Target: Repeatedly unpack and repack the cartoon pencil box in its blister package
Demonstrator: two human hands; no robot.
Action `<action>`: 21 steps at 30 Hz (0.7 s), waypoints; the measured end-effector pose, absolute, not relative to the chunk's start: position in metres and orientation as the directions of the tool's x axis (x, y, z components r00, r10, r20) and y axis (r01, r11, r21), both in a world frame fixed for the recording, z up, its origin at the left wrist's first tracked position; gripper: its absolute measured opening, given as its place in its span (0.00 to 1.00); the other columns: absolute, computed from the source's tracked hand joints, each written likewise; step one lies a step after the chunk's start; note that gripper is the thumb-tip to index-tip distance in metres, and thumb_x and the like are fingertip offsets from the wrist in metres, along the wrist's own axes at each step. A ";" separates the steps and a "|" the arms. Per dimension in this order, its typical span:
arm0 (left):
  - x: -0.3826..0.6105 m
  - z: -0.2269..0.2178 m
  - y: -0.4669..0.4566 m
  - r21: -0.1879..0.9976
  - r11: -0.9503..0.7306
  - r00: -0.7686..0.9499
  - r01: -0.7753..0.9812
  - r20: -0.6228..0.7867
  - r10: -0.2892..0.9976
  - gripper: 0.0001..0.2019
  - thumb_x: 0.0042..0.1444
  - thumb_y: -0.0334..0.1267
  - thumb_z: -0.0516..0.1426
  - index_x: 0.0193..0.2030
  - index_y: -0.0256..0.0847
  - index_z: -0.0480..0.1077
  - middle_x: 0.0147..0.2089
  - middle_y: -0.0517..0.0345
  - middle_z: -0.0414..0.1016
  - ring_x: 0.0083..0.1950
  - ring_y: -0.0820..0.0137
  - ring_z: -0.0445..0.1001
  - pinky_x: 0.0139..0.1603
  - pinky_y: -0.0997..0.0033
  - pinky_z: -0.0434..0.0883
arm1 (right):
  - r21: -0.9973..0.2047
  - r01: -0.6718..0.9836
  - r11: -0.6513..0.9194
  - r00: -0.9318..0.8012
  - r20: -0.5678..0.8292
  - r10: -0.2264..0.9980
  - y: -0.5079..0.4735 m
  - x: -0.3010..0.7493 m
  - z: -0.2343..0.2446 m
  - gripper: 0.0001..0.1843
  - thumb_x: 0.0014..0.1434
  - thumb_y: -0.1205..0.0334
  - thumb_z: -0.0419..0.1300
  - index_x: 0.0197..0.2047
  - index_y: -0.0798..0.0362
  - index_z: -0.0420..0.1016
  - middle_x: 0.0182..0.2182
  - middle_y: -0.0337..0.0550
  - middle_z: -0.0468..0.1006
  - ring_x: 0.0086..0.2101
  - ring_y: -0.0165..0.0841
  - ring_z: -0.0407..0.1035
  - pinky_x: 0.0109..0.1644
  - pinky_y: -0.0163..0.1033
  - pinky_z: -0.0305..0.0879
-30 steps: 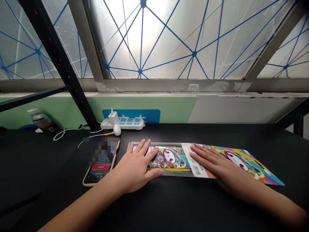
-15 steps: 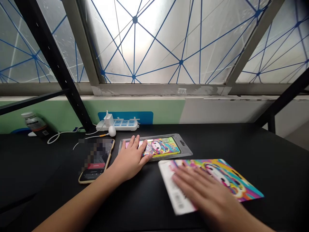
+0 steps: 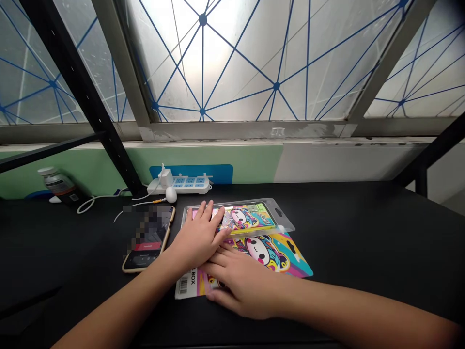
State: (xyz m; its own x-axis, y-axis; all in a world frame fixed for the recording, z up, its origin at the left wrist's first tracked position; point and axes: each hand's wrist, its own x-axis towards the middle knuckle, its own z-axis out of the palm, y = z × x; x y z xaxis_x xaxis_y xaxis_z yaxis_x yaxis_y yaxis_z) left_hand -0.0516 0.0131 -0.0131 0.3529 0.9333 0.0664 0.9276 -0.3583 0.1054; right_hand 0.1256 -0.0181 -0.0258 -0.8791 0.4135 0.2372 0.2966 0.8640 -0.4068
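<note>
- Two hands are in view, together and touching: the right fingertips press against the lower edge of the left hand. Neither is clamped on anything; both lie flat with fingers spread.
- The right hand lies palm down across one printed card, over its lower left part, near a white barcode strip marked "BOX".
- The left hand rests palm down on the left end of one clear plastic pack, which holds a colorful cartoon-printed item.
- The card and pack lie flat on the table, side by side and touching, with the pack's lower edge over the card's upper edge.
- One phone with a gold edge lies on the black table, just left of the left hand; part of its screen is pixelated.
- One white earbud sits beyond the phone, with one thin cable running from it.
- One white power strip with three blue socket panels stands against the wall, with one charger plugged in.
- One tilted bottle with a pale cap stands farther left, blurred.
- Three frosted window panes, crossed by blue lines, fill the far view.
</note>
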 end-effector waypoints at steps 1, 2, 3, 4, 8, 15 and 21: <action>-0.053 -0.013 0.013 0.115 -0.362 0.356 0.925 0.065 0.932 0.32 0.72 0.55 0.43 0.76 0.41 0.55 0.78 0.35 0.48 0.78 0.43 0.44 0.71 0.31 0.51 | -0.375 0.276 0.885 -0.872 0.289 0.395 -0.016 0.129 -0.025 0.17 0.70 0.58 0.54 0.55 0.55 0.77 0.54 0.52 0.80 0.56 0.40 0.70 0.64 0.46 0.63; -0.054 -0.013 0.014 0.125 -0.365 0.360 0.922 0.065 0.931 0.31 0.72 0.55 0.43 0.76 0.41 0.55 0.78 0.35 0.47 0.78 0.43 0.44 0.71 0.31 0.50 | -0.336 0.265 0.904 -0.861 0.338 0.379 -0.013 0.132 -0.023 0.15 0.70 0.61 0.52 0.50 0.55 0.78 0.47 0.50 0.82 0.50 0.39 0.74 0.59 0.45 0.67; -0.055 -0.014 0.014 0.135 -0.370 0.364 0.919 0.066 0.929 0.31 0.72 0.55 0.43 0.75 0.41 0.55 0.78 0.36 0.47 0.78 0.43 0.44 0.71 0.31 0.50 | -0.294 0.268 0.917 -0.846 0.383 0.370 -0.008 0.137 -0.020 0.15 0.70 0.63 0.50 0.46 0.55 0.79 0.41 0.49 0.83 0.44 0.38 0.75 0.54 0.44 0.69; -0.055 -0.014 0.015 0.144 -0.375 0.369 0.916 0.065 0.927 0.31 0.72 0.55 0.43 0.75 0.42 0.55 0.78 0.36 0.47 0.78 0.44 0.44 0.71 0.31 0.50 | -0.251 0.296 0.922 -0.826 0.416 0.379 -0.002 0.142 -0.016 0.16 0.70 0.63 0.49 0.43 0.54 0.79 0.37 0.48 0.82 0.40 0.38 0.74 0.50 0.45 0.70; -0.056 -0.013 0.016 0.160 -0.377 0.372 0.912 0.059 0.926 0.32 0.72 0.57 0.42 0.75 0.43 0.56 0.78 0.39 0.47 0.79 0.45 0.44 0.72 0.32 0.50 | -0.146 0.554 0.819 -0.742 0.360 0.566 0.037 0.171 0.004 0.15 0.71 0.60 0.51 0.45 0.55 0.79 0.39 0.52 0.80 0.41 0.42 0.73 0.44 0.48 0.70; -0.055 -0.011 0.017 0.133 -0.374 0.371 0.918 0.048 0.927 0.32 0.72 0.58 0.42 0.75 0.43 0.57 0.79 0.39 0.47 0.79 0.45 0.43 0.72 0.33 0.50 | -0.199 0.714 0.672 -0.676 0.055 0.735 0.088 0.215 0.012 0.28 0.64 0.43 0.61 0.59 0.54 0.74 0.50 0.55 0.75 0.50 0.49 0.70 0.50 0.52 0.71; -0.054 -0.012 0.018 0.136 -0.377 0.371 0.916 0.069 0.926 0.31 0.72 0.57 0.43 0.74 0.43 0.58 0.78 0.42 0.50 0.79 0.45 0.45 0.72 0.32 0.51 | -0.236 0.725 0.647 -0.676 -0.065 0.734 0.104 0.208 0.020 0.27 0.54 0.41 0.69 0.51 0.51 0.78 0.47 0.52 0.74 0.47 0.49 0.69 0.49 0.53 0.70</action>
